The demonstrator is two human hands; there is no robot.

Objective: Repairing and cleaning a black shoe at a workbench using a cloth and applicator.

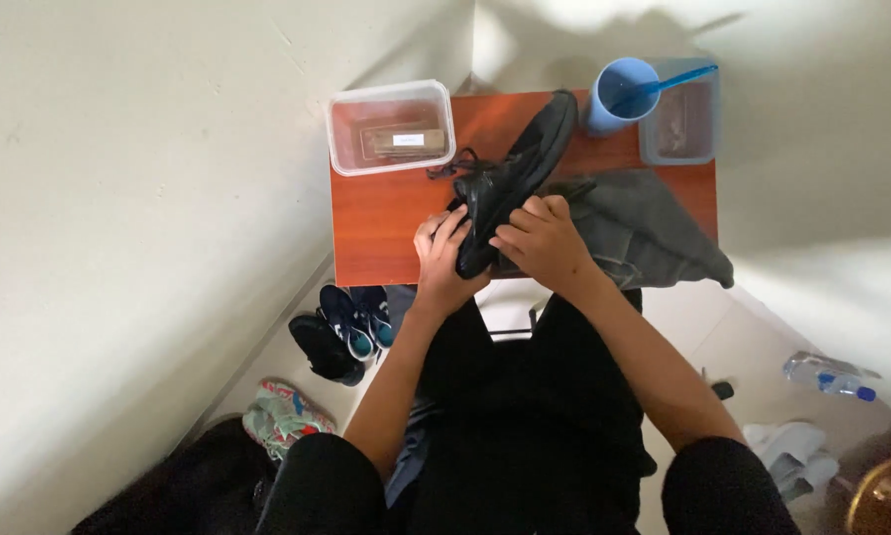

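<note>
We take the black shoe (510,178) as our landmark: it lies slantwise over the middle of the reddish-brown desk (386,223), its toe pointing away from us and its heel end toward us, with the black laces (457,164) spilling off its left side. Our left hand (443,260) grips the shoe at the heel end from the left, fingers (452,224) curled closed against its side. Our right hand (543,240) clamps the same end from the right, its fingers (513,238) bent closed over the shoe's upper edge. So the heel end sits between the two sets of fingers, touching both, while the toe reaches well beyond them.

Left of the shoe's toe stands a clear plastic box (391,127) with a brown block inside. Right of the toe stands a blue cup (619,94) with a blue brush handle (664,84) leaning in it, and just beyond that a second, greyish container (681,124). A grey cloth (644,228) lies crumpled just right of the shoe, under our right hand's side. Below the shoe's left, down on the floor (698,317), sit dark sneakers with blue linings (351,322).
</note>
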